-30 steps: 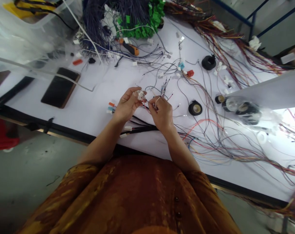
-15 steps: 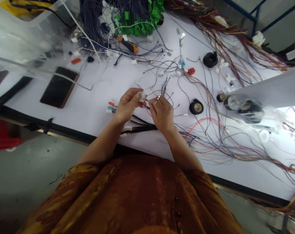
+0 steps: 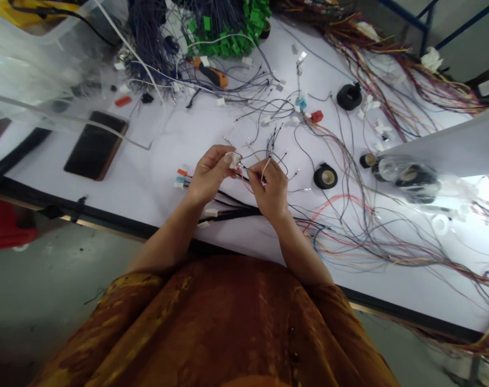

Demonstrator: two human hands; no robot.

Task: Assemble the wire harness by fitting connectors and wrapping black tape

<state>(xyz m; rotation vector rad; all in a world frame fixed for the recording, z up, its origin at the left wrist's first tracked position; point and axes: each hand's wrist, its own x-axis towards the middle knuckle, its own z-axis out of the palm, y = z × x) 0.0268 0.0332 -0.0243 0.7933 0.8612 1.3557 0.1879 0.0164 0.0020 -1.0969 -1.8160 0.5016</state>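
Wires [image 3: 345, 239] straggle over the white table [image 3: 157, 180] on the right of my view, a roll of black tape [image 3: 325, 176] sits near the right hand [image 3: 269, 188], and black-sleeved cables [image 3: 234, 213] pass beneath it. Off to the left I see a phone [image 3: 96, 145]; beyond the hands lies an orange-and-black tool handle [image 3: 214, 75]. The left hand [image 3: 207, 176] pinches a white connector [image 3: 233, 160] between thumb and fingers, while the right fingertips close on a thin dark wire [image 3: 245, 166] just beside it. Half a second ago a bright tip poked above the right fingers; now a pale strand lies along them. I cannot tell whether the dark wire's end is inside the connector.
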